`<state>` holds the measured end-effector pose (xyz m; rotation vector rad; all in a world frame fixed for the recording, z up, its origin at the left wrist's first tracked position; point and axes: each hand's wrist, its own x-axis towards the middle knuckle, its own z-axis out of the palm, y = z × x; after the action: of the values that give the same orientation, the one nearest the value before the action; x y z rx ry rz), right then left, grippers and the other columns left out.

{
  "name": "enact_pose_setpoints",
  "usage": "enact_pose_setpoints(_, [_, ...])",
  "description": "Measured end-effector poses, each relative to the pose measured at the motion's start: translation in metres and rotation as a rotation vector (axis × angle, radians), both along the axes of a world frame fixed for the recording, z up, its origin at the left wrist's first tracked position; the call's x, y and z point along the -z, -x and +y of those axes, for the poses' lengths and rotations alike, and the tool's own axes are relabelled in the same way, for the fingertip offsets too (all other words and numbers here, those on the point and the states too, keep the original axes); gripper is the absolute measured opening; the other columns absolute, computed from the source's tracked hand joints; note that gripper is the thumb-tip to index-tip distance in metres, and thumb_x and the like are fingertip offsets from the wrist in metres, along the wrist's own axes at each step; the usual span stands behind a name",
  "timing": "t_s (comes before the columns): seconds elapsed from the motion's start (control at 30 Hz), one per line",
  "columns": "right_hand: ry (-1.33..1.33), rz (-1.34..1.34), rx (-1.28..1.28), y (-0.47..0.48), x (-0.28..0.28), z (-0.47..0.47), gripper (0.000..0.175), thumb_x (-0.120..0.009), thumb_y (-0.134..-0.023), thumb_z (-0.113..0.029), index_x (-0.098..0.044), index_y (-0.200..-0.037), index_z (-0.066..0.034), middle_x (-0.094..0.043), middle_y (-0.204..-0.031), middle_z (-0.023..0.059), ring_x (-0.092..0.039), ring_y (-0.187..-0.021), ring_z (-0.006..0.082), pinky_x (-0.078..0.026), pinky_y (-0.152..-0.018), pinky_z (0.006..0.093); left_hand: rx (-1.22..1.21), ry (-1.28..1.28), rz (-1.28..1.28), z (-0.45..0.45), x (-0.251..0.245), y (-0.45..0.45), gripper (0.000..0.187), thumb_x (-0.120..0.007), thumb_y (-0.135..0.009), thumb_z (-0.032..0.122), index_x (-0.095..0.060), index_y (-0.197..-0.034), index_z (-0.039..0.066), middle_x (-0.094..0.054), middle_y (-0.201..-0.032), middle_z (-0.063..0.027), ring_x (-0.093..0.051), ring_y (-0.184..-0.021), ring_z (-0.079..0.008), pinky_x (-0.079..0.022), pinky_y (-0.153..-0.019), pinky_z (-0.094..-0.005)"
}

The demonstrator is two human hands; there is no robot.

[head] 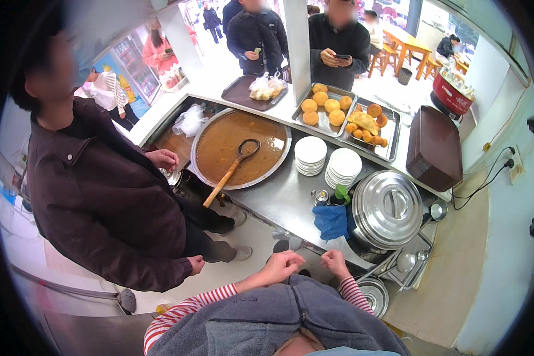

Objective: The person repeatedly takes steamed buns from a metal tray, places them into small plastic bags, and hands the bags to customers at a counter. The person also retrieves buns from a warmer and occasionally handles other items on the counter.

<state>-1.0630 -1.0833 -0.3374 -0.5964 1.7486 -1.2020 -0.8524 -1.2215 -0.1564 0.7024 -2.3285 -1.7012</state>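
My left hand (281, 268) is held in front of my body with its fingers bent and loosely apart; I see nothing in it. Just right of it, my right hand (336, 263) is curled, and whether it pinches anything cannot be made out. Beyond my hands runs the edge of a steel counter (267, 196). Thin clear plastic bags (337, 244) hang at that edge, close to my right hand. A blue cloth (330, 221) drapes over the counter there. To its right stands a large lidded steel pot (388, 209).
A wide pan of brown soup (231, 133) holds a wooden-handled ladle (231, 173). Two stacks of white plates (310, 153) stand beside it. Trays of fried dough balls (331, 106) line the ledge. A co-worker (102, 191) stands at my left; customers (258, 40) wait beyond.
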Motion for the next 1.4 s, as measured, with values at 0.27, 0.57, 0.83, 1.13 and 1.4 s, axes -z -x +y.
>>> enact_pose_setpoints(0.27, [0.097, 0.016, -0.097, -0.031, -0.028, -0.009, 0.02, -0.06, -0.092, -0.015, -0.06, -0.08, 0.0018, -0.064, -0.063, 0.0072, -0.064, -0.057, 0.0129, -0.052, -0.052, 0.0275, -0.023, -0.024, -0.03, 0.011, -0.006, -0.041, 0.018, -0.063, -0.087, 0.008, -0.07, -0.103, 0.005, -0.07, -0.091, -0.0071, -0.066, -0.077, -0.0135, -0.052, -0.069, -0.0277])
enact_pose_setpoints(0.57, [-0.099, 0.173, -0.248, 0.013, -0.054, -0.094, 0.027, -0.06, -0.087, -0.014, -0.064, -0.065, 0.0013, -0.066, -0.059, 0.0112, -0.061, -0.048, 0.0146, -0.05, -0.049, 0.0281, 0.604, -0.255, 0.197, 0.025, -0.026, 0.007, 0.031, -0.066, -0.087, 0.016, -0.061, -0.115, 0.002, -0.069, -0.094, -0.0079, -0.065, -0.086, -0.0155, -0.053, -0.075, -0.0309])
enact_pose_setpoints(0.83, [-0.395, 0.873, -0.177, 0.076, -0.038, -0.182, 0.022, -0.064, -0.079, -0.016, -0.069, -0.067, 0.0009, -0.067, -0.059, 0.0113, -0.068, -0.055, 0.0219, -0.057, -0.06, 0.0333, 0.463, -0.895, 0.191, 0.058, -0.031, 0.023, 0.022, -0.069, -0.085, 0.004, -0.059, -0.104, 0.0, -0.066, -0.081, -0.0036, -0.062, -0.07, -0.009, -0.051, -0.063, -0.0237])
enact_pose_setpoints(1.13, [-0.577, 1.145, -0.024, 0.092, -0.088, -0.137, 0.018, -0.058, -0.082, -0.014, -0.065, -0.092, -0.0008, -0.067, -0.097, 0.025, -0.065, -0.095, 0.0397, -0.052, -0.083, 0.0465, 1.019, -1.216, 0.292, 0.039, -0.103, -0.028, 0.012, -0.07, -0.082, 0.0, -0.065, -0.091, -0.005, -0.066, -0.079, -0.003, -0.061, -0.07, -0.0069, -0.049, -0.063, -0.0208])
enact_pose_setpoints(1.4, [-0.464, 1.042, -0.021, 0.038, -0.036, -0.122, 0.025, -0.063, -0.076, -0.027, -0.071, -0.075, -0.0033, -0.069, -0.083, 0.0202, -0.068, -0.084, 0.0339, -0.054, -0.074, 0.0433, 1.006, -0.465, 0.442, 0.014, -0.113, -0.037, 0.014, -0.066, -0.083, 0.004, -0.067, -0.095, -0.003, -0.067, -0.081, -0.0014, -0.059, -0.073, -0.0075, -0.048, -0.063, -0.0247])
